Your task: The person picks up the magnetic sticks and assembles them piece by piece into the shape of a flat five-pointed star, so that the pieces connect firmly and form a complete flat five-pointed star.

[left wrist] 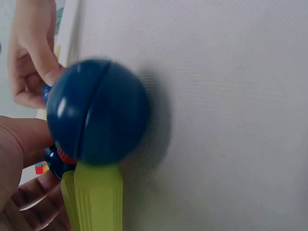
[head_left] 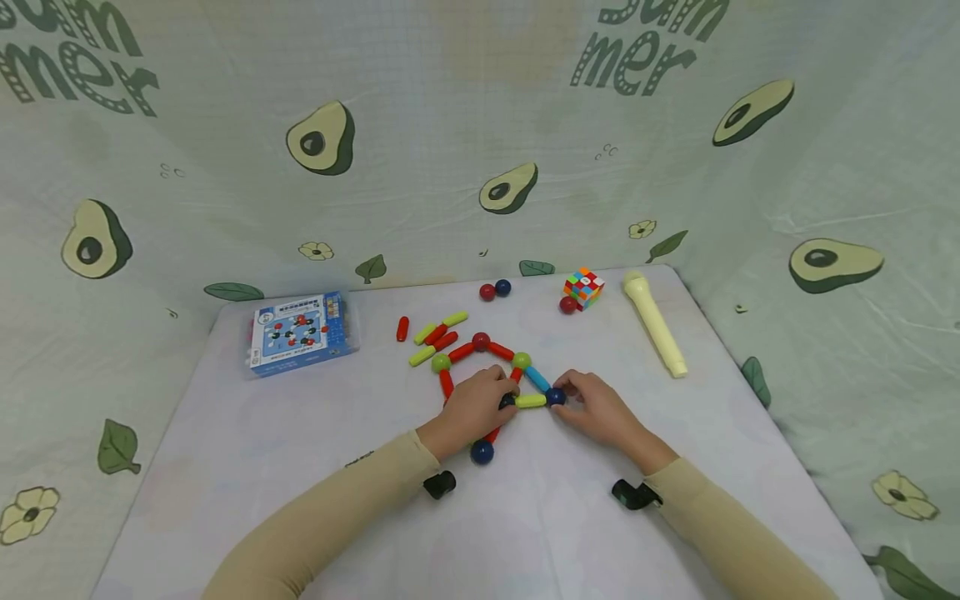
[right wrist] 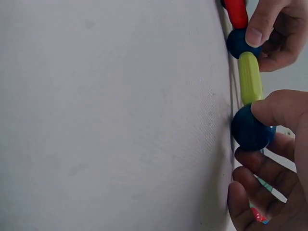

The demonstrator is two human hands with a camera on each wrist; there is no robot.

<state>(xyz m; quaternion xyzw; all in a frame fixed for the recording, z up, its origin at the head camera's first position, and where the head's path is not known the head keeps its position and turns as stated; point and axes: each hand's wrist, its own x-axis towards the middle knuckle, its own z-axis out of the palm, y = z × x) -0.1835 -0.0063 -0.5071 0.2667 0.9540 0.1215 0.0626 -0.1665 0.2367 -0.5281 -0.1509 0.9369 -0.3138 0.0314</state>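
My left hand point(head_left: 472, 407) pinches a dark blue ball point(right wrist: 240, 43) between thumb and fingers. Opposite it, my right hand point(head_left: 600, 410) grips another dark blue ball point(head_left: 556, 397). A yellow-green stick point(head_left: 531, 402) spans the two balls, and a light blue stick point(head_left: 537, 379) slants from the right ball up to a green ball point(head_left: 521, 360). The rest of the linked frame has red sticks point(head_left: 500, 349), a red ball point(head_left: 481, 341) and a second green ball point(head_left: 441, 362); my left hand covers part of it. Nearest me is a dark blue ball point(left wrist: 98, 113) with a yellow-green stick point(left wrist: 98, 197).
Several loose red and yellow-green sticks point(head_left: 422, 356) lie behind the frame. Further back are a red ball point(head_left: 487, 292) and a blue ball point(head_left: 503, 288). A boxed set point(head_left: 300, 333) sits left; a puzzle cube point(head_left: 584, 287), another red ball point(head_left: 568, 305) and a pale yellow rod point(head_left: 656, 325) lie right.
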